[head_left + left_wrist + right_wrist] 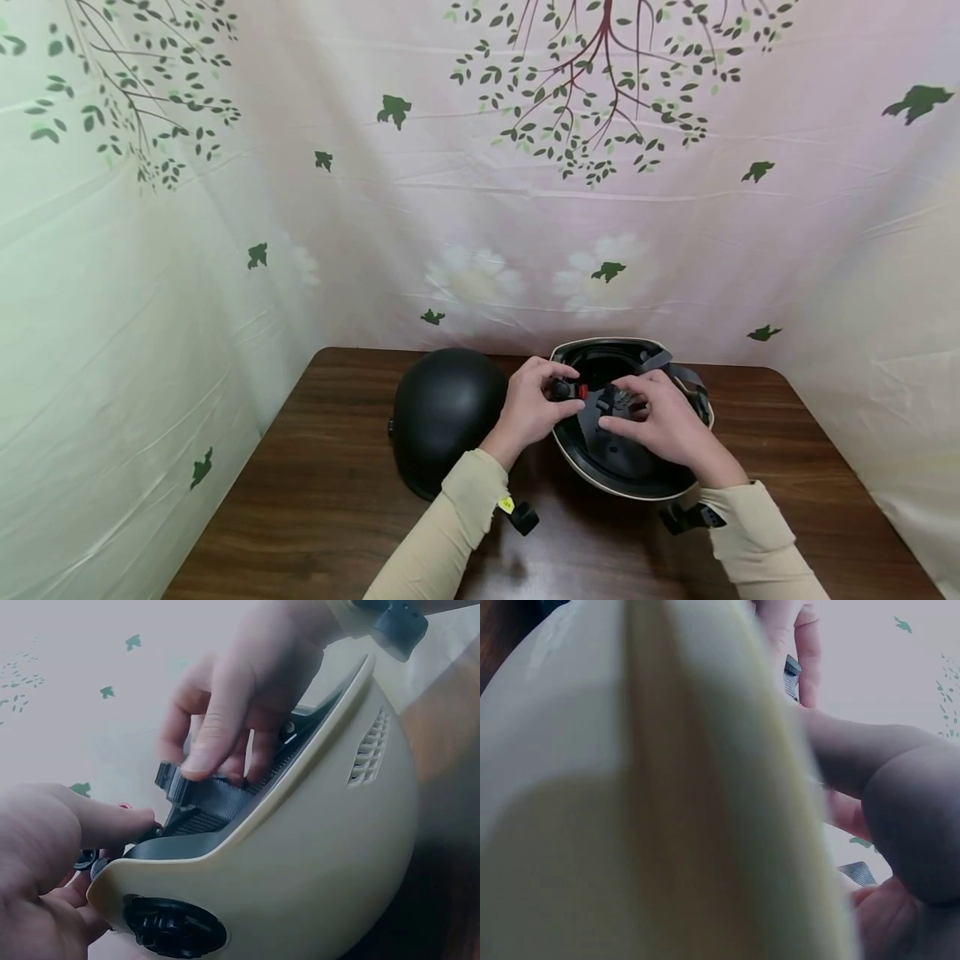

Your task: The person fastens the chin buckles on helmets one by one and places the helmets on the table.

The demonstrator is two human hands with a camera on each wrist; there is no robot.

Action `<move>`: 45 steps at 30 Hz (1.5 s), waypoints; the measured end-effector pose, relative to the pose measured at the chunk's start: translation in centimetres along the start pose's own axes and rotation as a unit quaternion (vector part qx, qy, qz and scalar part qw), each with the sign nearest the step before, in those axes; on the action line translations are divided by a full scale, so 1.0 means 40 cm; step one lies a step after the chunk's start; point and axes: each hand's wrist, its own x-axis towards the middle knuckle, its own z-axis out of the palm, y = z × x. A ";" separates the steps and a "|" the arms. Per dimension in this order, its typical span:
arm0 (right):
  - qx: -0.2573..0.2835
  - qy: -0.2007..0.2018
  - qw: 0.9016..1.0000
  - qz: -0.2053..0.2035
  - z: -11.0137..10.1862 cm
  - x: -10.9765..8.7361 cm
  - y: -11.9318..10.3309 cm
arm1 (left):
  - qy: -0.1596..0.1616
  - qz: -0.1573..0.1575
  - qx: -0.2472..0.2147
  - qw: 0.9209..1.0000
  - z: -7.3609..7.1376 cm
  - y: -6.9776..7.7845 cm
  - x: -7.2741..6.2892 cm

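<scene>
A cream helmet [322, 855] lies upside down on the table, its black inside facing up. Over its left rim, my left hand [529, 408] pinches a small black buckle piece with a red part [582, 391] between thumb and fingers. My right hand [663, 423] is above the helmet's opening, holding a grey webbing strap with a black buckle end [174, 784] between thumb and fingers. The two buckle pieces are apart. In the right wrist view the helmet's blurred shell [570, 825] hides much of the hands.
A black helmet [446, 417] stands dome up, just left of the cream one. Another grey strap [686, 377] hangs over the cream helmet's right rim. The brown wooden table [315, 500] ends at a printed cloth [510, 208] behind. Both wrists wear black camera mounts [523, 518].
</scene>
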 end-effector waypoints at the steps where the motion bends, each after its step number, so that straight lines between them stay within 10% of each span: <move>1: 0.000 0.008 1.000 -0.001 0.000 0.000 -0.002 | 0.000 -0.001 0.005 1.000 0.001 0.000 0.000; 14: -0.001 0.074 0.997 -0.039 0.002 -0.004 -0.006 | 0.006 -0.012 0.044 0.999 0.003 -0.005 0.001; 28: -0.011 0.055 0.996 -0.075 -0.008 0.011 -0.025 | 0.014 0.012 0.070 0.997 0.003 -0.008 0.019; 45: 0.006 0.030 0.999 -0.028 -0.015 0.020 -0.032 | 0.017 0.009 0.040 0.999 0.006 -0.011 0.016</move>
